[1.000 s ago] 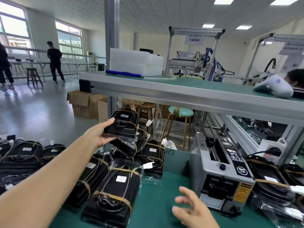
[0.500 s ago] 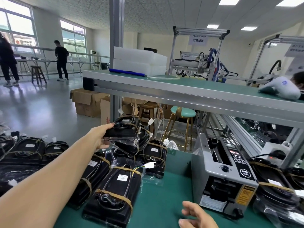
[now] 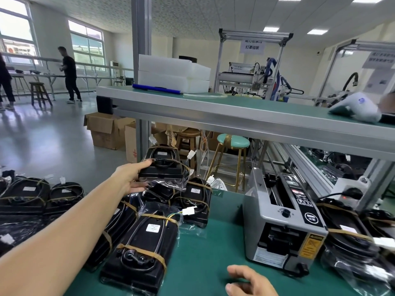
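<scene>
As left hand (image 3: 128, 178) still grips black unit (image 3: 162, 168), right hand (image 3: 250, 282) unmoved; fingers loose

We see the right hand (image 3: 250, 283) cut by the bottom edge; the nearest label (image 3: 153, 228) seems too small to read.

Left hand (image 3: 128, 178) has lowered the black strapped unit (image 3: 162, 167) to about level with the top of the tape dispenser (image 3: 284, 221), and the unit now lies flatter. Right hand (image 3: 250, 280) has drawn back from the dispenser's front corner.
</scene>
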The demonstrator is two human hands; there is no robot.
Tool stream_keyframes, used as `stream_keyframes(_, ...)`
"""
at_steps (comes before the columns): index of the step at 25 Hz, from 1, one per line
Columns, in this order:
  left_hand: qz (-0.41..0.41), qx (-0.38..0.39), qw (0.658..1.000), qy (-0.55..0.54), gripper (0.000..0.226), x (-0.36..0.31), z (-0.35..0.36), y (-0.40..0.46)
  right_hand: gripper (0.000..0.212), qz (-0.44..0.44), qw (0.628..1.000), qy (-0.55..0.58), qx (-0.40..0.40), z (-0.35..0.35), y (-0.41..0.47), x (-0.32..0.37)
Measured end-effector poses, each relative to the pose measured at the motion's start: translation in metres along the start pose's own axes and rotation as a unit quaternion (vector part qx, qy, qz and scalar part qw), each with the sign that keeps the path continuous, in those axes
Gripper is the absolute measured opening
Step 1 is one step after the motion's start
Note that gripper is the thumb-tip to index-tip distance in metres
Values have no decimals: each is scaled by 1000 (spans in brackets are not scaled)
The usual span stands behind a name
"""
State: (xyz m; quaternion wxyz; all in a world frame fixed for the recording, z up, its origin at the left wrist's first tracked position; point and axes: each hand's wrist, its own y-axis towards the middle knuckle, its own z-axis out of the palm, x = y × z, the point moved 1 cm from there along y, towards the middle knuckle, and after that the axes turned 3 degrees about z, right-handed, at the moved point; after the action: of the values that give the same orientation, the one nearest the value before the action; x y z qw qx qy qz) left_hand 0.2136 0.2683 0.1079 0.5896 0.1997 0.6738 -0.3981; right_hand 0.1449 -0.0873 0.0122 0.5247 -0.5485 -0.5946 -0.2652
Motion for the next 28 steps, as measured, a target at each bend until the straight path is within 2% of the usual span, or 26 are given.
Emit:
stream_keyframes(3,38,-23,999,-2,48,0,-3,-5,23,7,999,-38,20,-3,0,7)
stream_keyframes(5,72,-31,997,5,39,-2,1,-8,23,0,997,-64,30,-5,-1,10)
stream_keyframes(10,105,-38,994,13,27,-7,6,-19,25,-29,993,-111,14,-10,-5,15)
stream_keyframes(15,129,-54,990,35,33,-8,4,-19,30,-61,992,-112,-23,-28,-11,12)
stream_keyframes(18,176,-112,974,87,47,-8,0,-21,39,-108,987,-106,-56,-47,-19,12)
stream_keyframes(20,247,-188,942,128,43,-6,1,-34,48,-175,971,-107,-119,-65,-25,15)
stream_keyframes(22,351,-214,902,135,29,2,10,-61,49,-245,939,-99,-219,-88,-29,19)
stream_keyframes(25,440,-139,878,123,26,36,38,-112,43,-274,884,-113,-361,-125,-26,21)
stream_keyframes(27,438,-80,890,101,29,68,58,-143,44,-246,839,-189,-447,-153,-13,19)
stream_keyframes(28,420,-49,902,90,32,85,69,-154,53,-212,826,-243,-462,-165,-3,19)
